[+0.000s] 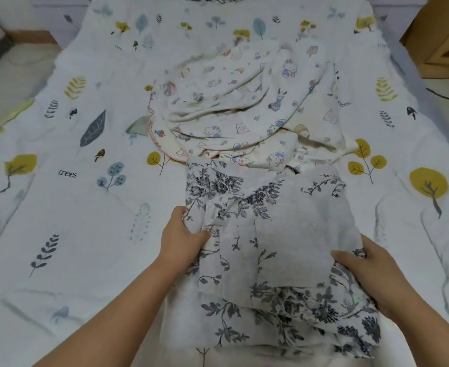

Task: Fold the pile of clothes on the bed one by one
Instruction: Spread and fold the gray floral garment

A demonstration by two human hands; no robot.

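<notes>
Left hand (182, 235) and right hand (371, 274) each pinch a side of the floral garment (271, 247), lying lengthwise toward the bed's (59, 207) head, near its foot edge, touching the cartoon-print pile (244, 107).

Two bare forearms, entering from seven and five o'clock; no sleeves, rings, watch or bracelets on left hand (181, 235) or right hand (369, 271); short plain nails.
</notes>
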